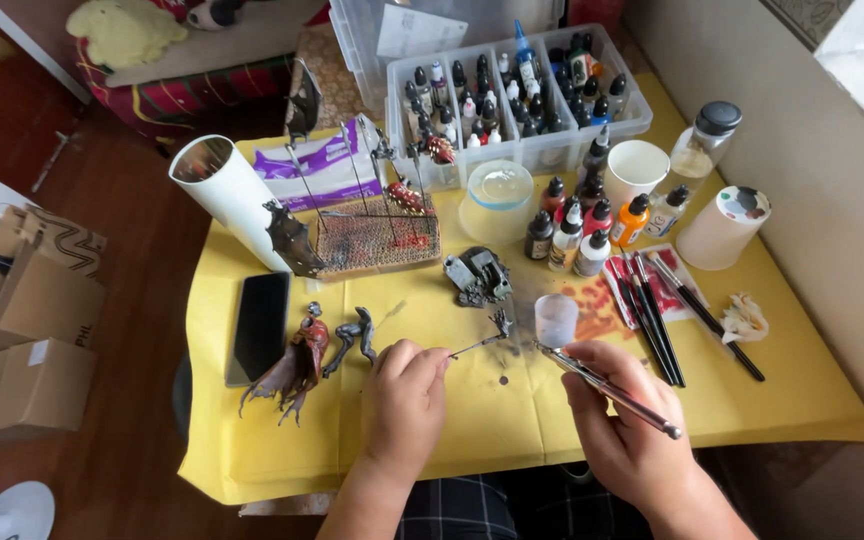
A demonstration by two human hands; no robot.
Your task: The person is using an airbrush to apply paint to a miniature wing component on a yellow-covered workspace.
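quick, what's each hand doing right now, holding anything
Left hand: closed, pinching a thin pin with a small grey model part on its tip.
Right hand: closed around a slim metal airbrush, tip toward the part.

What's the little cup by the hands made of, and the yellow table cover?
The small cup looks like clear, slightly frosted plastic: the table shows through it. The yellow cover seems to be paper or thin plastic sheet, matte with fold creases; I can't tell which.
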